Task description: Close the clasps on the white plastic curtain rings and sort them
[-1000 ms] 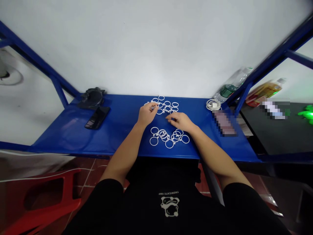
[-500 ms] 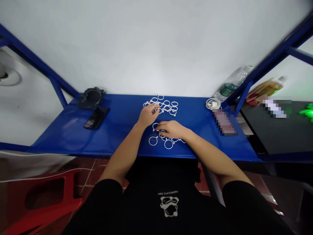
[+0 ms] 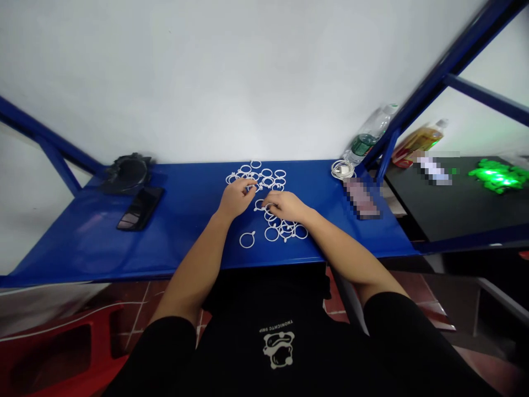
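Note:
My left hand (image 3: 236, 198) rests at the near edge of the far group of white curtain rings (image 3: 256, 164). Its thumb and forefinger are closed together beside a ring; whether they grip one is too small to tell. My right hand (image 3: 289, 206) hovers over the far end of the near heap, fingers curled on a white curtain ring (image 3: 259, 205). More rings overlap below and partly under that hand, such as the near heap's ring (image 3: 271, 234). A single ring (image 3: 247, 240) lies apart to the left. Each ring carries a small nub.
The blue table (image 3: 185, 220) stands against a white wall. On its left lie a black phone (image 3: 140, 208) and a dark round object (image 3: 128, 173). To the right are a coiled white cable (image 3: 342, 170), a plastic bottle (image 3: 370, 138) and a blurred-out flat item (image 3: 361, 197).
My right hand has moved slightly away from me, with a curtain ring moving along with it, uncovering more of the near heap. The left hand stays by the far group. The view has shifted right.

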`<state>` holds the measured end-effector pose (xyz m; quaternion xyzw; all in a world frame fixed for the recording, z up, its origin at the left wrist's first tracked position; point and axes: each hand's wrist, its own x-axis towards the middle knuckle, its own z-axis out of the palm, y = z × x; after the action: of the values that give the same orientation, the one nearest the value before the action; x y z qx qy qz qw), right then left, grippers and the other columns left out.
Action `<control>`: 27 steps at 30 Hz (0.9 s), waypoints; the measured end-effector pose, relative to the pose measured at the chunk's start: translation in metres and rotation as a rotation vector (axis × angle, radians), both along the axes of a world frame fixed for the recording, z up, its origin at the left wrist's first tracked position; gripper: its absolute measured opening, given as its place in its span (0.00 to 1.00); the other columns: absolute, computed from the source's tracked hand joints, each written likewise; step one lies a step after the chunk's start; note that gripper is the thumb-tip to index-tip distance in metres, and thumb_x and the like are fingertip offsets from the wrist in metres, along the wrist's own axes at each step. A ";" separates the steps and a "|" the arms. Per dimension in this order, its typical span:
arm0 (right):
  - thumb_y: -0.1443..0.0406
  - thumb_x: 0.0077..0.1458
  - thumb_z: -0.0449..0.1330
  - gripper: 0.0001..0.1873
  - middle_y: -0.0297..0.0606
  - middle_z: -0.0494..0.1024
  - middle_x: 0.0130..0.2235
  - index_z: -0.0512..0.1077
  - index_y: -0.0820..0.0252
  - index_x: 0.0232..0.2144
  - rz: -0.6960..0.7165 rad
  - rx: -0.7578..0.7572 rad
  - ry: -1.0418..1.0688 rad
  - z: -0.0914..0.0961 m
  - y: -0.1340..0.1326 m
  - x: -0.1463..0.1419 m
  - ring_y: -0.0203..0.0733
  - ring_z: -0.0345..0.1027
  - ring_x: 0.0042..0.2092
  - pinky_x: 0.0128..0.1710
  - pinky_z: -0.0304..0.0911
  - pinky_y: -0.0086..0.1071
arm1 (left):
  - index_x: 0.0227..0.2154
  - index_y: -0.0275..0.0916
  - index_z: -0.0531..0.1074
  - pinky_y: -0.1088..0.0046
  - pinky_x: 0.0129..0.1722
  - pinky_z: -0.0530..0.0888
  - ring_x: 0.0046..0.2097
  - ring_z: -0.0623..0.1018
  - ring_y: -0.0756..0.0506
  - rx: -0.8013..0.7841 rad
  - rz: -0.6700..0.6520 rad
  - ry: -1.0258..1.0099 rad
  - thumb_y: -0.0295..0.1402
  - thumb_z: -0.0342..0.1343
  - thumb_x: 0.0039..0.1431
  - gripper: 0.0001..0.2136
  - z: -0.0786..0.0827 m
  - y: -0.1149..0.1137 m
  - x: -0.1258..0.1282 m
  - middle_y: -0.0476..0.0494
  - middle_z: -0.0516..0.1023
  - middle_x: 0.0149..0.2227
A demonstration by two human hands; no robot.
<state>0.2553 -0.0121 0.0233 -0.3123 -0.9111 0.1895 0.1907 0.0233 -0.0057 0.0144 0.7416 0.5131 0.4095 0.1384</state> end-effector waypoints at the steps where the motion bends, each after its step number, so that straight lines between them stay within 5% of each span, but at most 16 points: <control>1: 0.72 0.62 0.54 0.18 0.38 0.83 0.47 0.82 0.54 0.46 -0.016 -0.003 0.015 0.000 0.001 0.001 0.44 0.76 0.48 0.47 0.68 0.36 | 0.45 0.41 0.83 0.69 0.39 0.76 0.29 0.75 0.49 0.001 -0.007 0.004 0.32 0.59 0.65 0.10 0.000 0.000 0.000 0.44 0.84 0.43; 8: 0.68 0.63 0.56 0.13 0.40 0.85 0.42 0.81 0.58 0.43 -0.182 -0.061 0.225 -0.006 0.017 0.010 0.45 0.78 0.44 0.48 0.69 0.37 | 0.44 0.40 0.83 0.67 0.42 0.76 0.31 0.76 0.48 -0.008 -0.049 0.044 0.28 0.57 0.63 0.12 0.004 -0.001 0.000 0.43 0.84 0.43; 15: 0.59 0.63 0.56 0.11 0.36 0.82 0.40 0.73 0.56 0.44 -0.373 -0.409 0.581 -0.020 0.032 0.013 0.36 0.69 0.26 0.28 0.65 0.32 | 0.46 0.40 0.83 0.68 0.41 0.76 0.32 0.76 0.48 0.034 -0.050 0.023 0.28 0.56 0.65 0.13 0.006 -0.002 0.000 0.44 0.84 0.43; 22: 0.68 0.56 0.61 0.04 0.36 0.83 0.37 0.76 0.56 0.34 -0.287 -0.066 0.049 -0.006 0.034 0.030 0.43 0.73 0.37 0.38 0.62 0.33 | 0.46 0.40 0.84 0.68 0.40 0.76 0.30 0.75 0.48 0.013 -0.067 0.035 0.26 0.56 0.63 0.13 0.006 -0.002 0.001 0.44 0.83 0.42; 27: 0.65 0.57 0.65 0.02 0.34 0.83 0.35 0.77 0.56 0.32 -0.245 -0.066 0.071 0.001 0.030 0.034 0.41 0.73 0.35 0.36 0.60 0.32 | 0.45 0.42 0.84 0.67 0.42 0.77 0.31 0.76 0.48 -0.010 -0.075 0.034 0.27 0.56 0.63 0.13 0.005 -0.002 0.001 0.44 0.84 0.42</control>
<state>0.2893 0.0180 0.0241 -0.4206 -0.8521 0.2054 0.2341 0.0243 -0.0081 0.0194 0.7665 0.4894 0.3886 0.1484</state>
